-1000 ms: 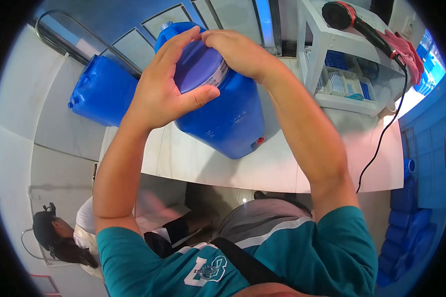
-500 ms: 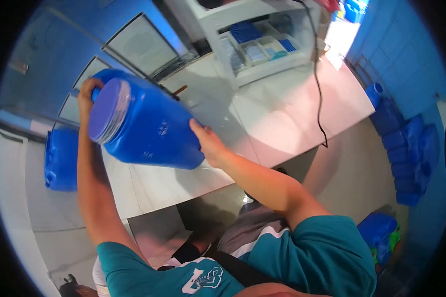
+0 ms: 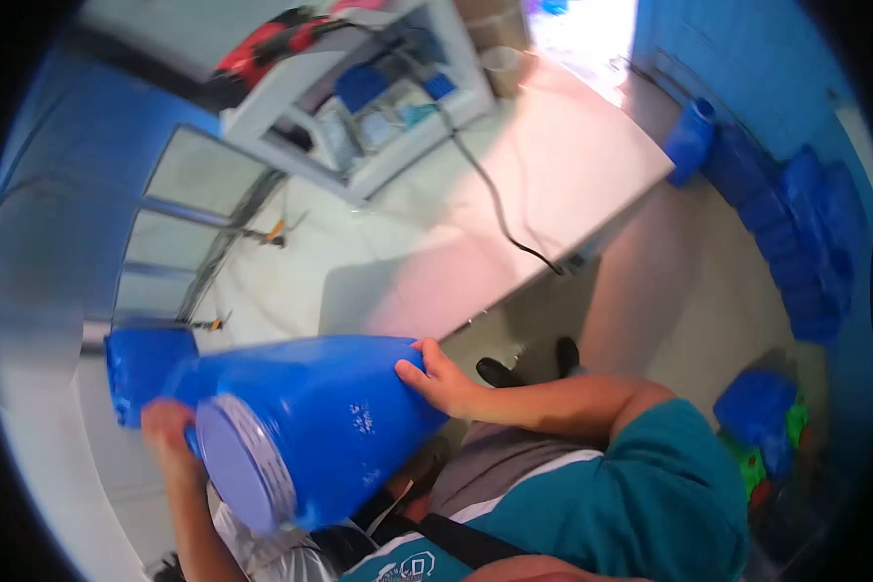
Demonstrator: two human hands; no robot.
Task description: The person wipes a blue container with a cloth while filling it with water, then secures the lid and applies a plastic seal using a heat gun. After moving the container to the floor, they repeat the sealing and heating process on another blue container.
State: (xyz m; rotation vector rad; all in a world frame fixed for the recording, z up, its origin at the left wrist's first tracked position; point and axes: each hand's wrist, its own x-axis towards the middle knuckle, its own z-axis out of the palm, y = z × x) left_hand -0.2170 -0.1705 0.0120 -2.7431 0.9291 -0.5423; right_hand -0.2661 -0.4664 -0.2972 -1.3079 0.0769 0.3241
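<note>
A large blue plastic drum (image 3: 339, 417) with a wide round screw lid (image 3: 238, 466) lies tilted on its side in front of my body, its lid towards the lower left. My left hand (image 3: 172, 432), smeared by motion, is closed at the handle beside the lid. At the base end, my right hand (image 3: 443, 383) grips the edge, thumb on top; its other fingers are partly hidden. The drum is held at the near side of the white table (image 3: 378, 281).
A white shelf unit (image 3: 359, 184) with small trays stands on the table, a red power tool (image 3: 272, 48) on top. A black cable (image 3: 490, 189) crosses the tabletop. Another blue container (image 3: 150, 364) is at left; several blue containers (image 3: 786, 252) line the right wall.
The drum has come down and nearer to my body, off the middle of the table, with both hands still on it. My view has turned to the right.
</note>
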